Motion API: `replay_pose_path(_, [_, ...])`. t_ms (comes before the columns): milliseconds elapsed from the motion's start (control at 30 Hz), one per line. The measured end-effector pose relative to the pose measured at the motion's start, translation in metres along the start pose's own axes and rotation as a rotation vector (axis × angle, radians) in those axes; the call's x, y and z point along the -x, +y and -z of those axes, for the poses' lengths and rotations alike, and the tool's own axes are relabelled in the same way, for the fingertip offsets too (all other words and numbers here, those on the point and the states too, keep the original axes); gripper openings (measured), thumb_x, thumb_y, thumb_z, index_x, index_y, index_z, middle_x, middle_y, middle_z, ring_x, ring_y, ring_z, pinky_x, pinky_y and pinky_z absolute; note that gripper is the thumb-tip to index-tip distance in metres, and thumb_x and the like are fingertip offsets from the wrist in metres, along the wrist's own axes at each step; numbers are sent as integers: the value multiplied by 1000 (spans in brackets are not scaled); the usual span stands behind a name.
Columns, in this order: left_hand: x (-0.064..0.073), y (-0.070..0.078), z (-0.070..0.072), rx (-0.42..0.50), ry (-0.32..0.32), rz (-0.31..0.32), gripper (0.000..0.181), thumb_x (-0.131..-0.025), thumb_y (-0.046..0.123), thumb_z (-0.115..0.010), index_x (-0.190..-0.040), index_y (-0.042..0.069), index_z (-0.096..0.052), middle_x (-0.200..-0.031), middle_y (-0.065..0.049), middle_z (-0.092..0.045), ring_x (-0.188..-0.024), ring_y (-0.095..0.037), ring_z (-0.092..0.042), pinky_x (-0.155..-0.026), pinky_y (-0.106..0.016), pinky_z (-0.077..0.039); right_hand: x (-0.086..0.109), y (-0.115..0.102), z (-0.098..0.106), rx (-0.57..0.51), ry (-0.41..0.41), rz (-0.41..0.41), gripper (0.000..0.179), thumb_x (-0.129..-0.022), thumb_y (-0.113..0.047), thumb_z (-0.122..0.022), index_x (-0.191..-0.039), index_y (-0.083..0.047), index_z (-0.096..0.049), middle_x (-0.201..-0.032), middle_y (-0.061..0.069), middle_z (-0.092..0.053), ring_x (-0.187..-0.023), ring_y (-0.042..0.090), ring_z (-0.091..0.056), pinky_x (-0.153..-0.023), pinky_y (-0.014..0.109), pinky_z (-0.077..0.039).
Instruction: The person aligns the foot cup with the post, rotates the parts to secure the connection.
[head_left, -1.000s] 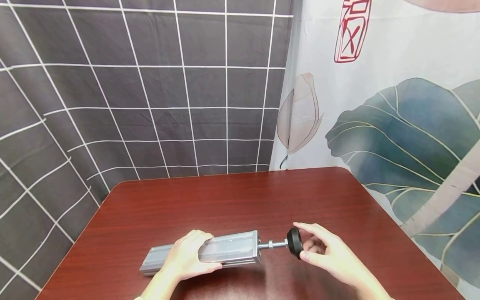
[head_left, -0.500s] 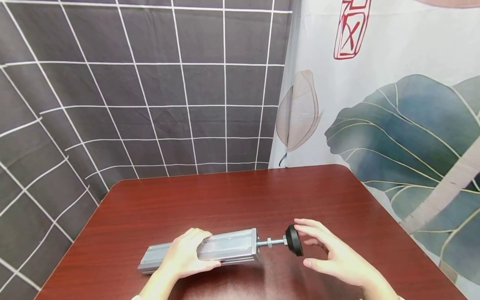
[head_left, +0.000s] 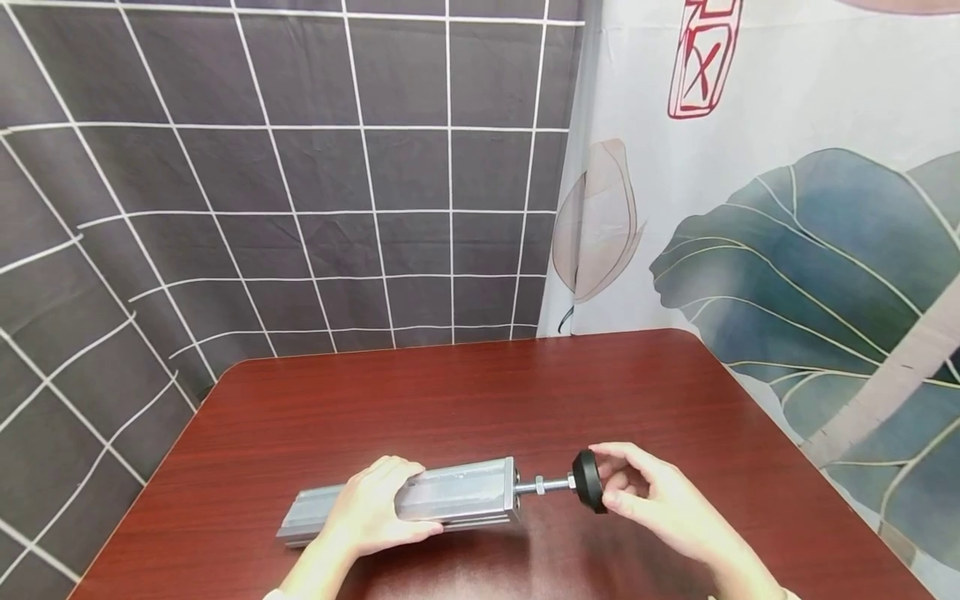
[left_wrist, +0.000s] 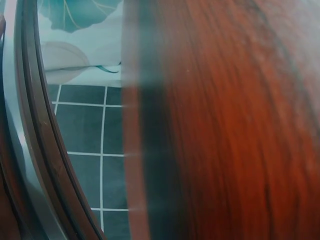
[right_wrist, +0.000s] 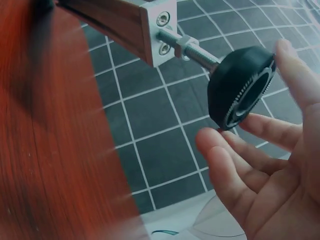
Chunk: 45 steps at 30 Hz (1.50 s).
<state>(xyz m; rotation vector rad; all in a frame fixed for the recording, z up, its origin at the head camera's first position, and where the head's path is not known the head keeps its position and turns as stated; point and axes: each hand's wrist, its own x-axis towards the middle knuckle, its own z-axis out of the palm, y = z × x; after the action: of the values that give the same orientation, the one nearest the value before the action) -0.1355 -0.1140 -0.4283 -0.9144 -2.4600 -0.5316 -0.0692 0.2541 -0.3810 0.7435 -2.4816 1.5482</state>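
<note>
My left hand (head_left: 372, 510) grips a silver aluminium profile (head_left: 467, 493) around its middle, thumb on the near side. The profile lies lengthwise above the table, its right end raised. From its end plate (right_wrist: 154, 37), held by screws, a threaded rod (head_left: 557, 484) with a hex nut (right_wrist: 185, 46) sticks out. A round black levelling foot (head_left: 587, 482) sits on the rod's outer end. My right hand (head_left: 667, 504) pinches the foot's rim between thumb and fingers, seen closely in the right wrist view. In the left wrist view only the profile's grooved side (left_wrist: 37, 125) shows; the hand is mostly hidden.
A reddish-brown wooden table (head_left: 450, 400) lies under both hands. Behind it hangs a dark grey cloth with a white grid (head_left: 405, 175), and on the right a white curtain (head_left: 637, 75) with leaf prints.
Half a second ago my right hand's thumb had come away from the foot and the fingers were spread. Now they have closed on its rim again. The left hand stays put.
</note>
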Motion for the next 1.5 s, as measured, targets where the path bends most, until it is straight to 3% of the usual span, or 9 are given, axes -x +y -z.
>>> replay_pose_path(167, [1,-1,-1,0,20,-10,60,-56,61,-78,-97,19,-65,-88,11,-60,-82,-8,-57,-68,-28,-48,4,4,4,24,-57,124,66,-77,0,-72,-136,-6,-43,-127,2,-50,-100,13,-59,-78,27,-50])
replay_pose_path(333, [2,-1,-1,-7,18,-9,60,-55,62,-78,-97,20,-65,-88,12,-60,-83,-7,-57,-69,-27,-48,5,7,3,9,-124,190,64,-81,0,-70,-137,-5,-42,-138,7,-37,-105,14,-57,-83,27,-50])
replay_pose_path(633, [0,3,0,5,15,-17,59,-58,62,-76,-97,19,-65,-88,11,-60,-83,-8,-57,-69,-28,-48,4,4,-5,3,25,17,52,-81,-2,-68,-129,-11,-51,-96,0,-59,-74,13,-60,-61,27,-50])
replay_pose_path(800, [0,1,-3,-4,36,-34,61,-56,62,-78,-97,19,-65,-88,12,-60,-82,-7,-57,-69,-26,-48,1,1,-6,-21,17,-9,36,-87,0,-60,-121,-6,-51,-88,-2,-59,-66,14,-60,-55,29,-51])
replay_pose_path(900, [1,-1,-4,-10,50,-40,62,-54,62,-78,-97,20,-65,-88,12,-60,-82,-6,-56,-69,-26,-48,4,1,-3,-23,-2,26,43,-86,2,-60,-127,-4,-48,-96,-2,-60,-72,14,-61,-60,28,-52])
replay_pose_path(1067, [1,0,-3,-9,56,-40,60,-56,61,-78,-97,19,-65,-88,11,-60,-82,-7,-57,-68,-26,-48,9,3,4,46,-51,75,68,-80,-4,-72,-139,-10,-39,-129,-1,-47,-102,11,-56,-81,26,-49])
replay_pose_path(1200, [2,0,-1,-3,44,-30,59,-57,62,-77,-96,20,-65,-87,12,-60,-81,-7,-57,-68,-26,-48,9,9,4,28,-104,204,68,-79,0,-71,-138,-3,-39,-140,5,-35,-111,12,-53,-85,25,-48])
replay_pose_path(1333, [3,2,0,6,34,-23,59,-57,62,-77,-96,20,-65,-88,12,-60,-81,-7,-57,-68,-26,-48,9,10,1,-11,-73,218,64,-78,5,-70,-136,-3,-43,-126,4,-46,-93,14,-61,-75,26,-51])
replay_pose_path(1500, [2,4,1,9,39,-30,59,-58,62,-77,-96,19,-65,-87,12,-60,-81,-7,-57,-68,-27,-48,7,6,-4,40,39,63,50,-80,-1,-70,-127,-9,-53,-97,-2,-58,-75,12,-60,-62,26,-50])
